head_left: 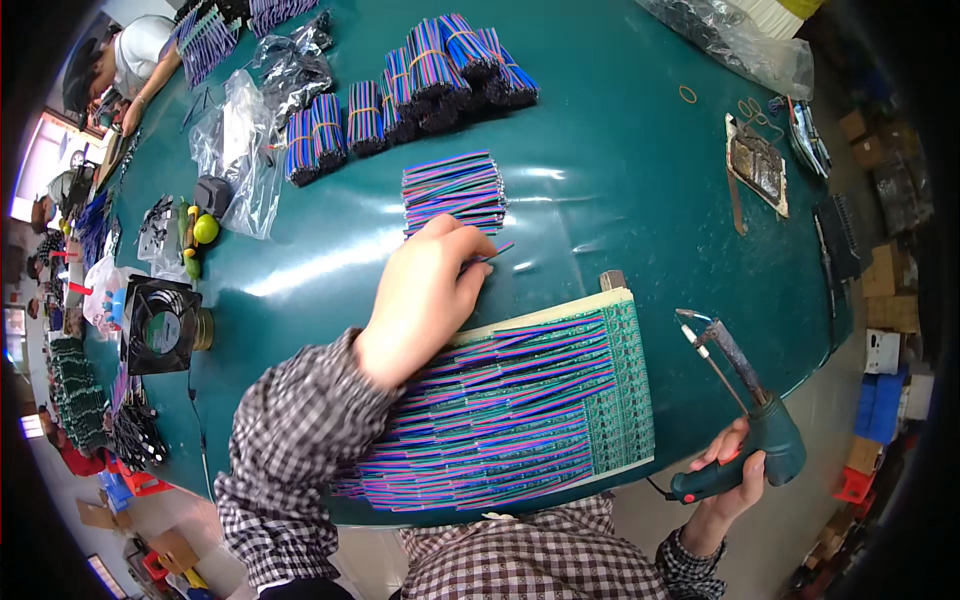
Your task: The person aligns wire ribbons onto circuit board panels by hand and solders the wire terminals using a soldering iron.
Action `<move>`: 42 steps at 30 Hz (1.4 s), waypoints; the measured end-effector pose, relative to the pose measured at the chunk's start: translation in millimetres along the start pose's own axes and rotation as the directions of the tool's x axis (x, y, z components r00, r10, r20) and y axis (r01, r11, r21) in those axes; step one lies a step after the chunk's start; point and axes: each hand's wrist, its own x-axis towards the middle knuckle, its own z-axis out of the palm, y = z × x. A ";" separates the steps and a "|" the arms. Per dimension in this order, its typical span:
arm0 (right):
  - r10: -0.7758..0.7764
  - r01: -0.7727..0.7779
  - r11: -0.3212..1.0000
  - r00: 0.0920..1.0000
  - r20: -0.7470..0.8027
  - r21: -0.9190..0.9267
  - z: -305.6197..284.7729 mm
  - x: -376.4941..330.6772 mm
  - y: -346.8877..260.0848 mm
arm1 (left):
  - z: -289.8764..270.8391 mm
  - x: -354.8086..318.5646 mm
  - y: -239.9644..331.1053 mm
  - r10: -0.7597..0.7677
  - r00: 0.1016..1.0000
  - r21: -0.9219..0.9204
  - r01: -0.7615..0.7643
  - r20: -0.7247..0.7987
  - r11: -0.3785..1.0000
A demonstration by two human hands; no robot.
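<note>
My left hand is closed in a pinch on a short multicoloured wire, whose end sticks out past the fingertips. Just beyond it lies a loose stack of cut wires in blue, pink and green. My right hand grips the handle of a green soldering gun, its metal tip pointing up and left, apart from the work. Between my hands sits a green circuit board panel on a pale backing. Rows of similar wires cover its left and middle; my left sleeve hides part of them.
Banded wire bundles stand at the back. A small black fan and plastic bags are at left. A stained solder pad and rubber bands lie at right. Another person works at the far left.
</note>
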 end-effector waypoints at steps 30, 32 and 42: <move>0.162 -0.163 0.971 0.987 -0.024 -0.176 -14.4 -52.3 -17.8 | 40.2 -69.3 111.8 0.555 0.830 0.244 -0.550 0.056 0.799; 0.179 -0.179 0.958 0.984 -0.022 -0.224 -14.4 -58.0 -18.3 | 39.5 -69.8 111.5 0.554 0.831 0.253 -0.549 0.056 0.797; 0.268 -0.268 0.914 0.962 -0.044 -0.305 -24.8 -81.4 -14.8 | 38.6 -68.0 110.3 0.565 0.823 0.249 -0.560 0.054 0.790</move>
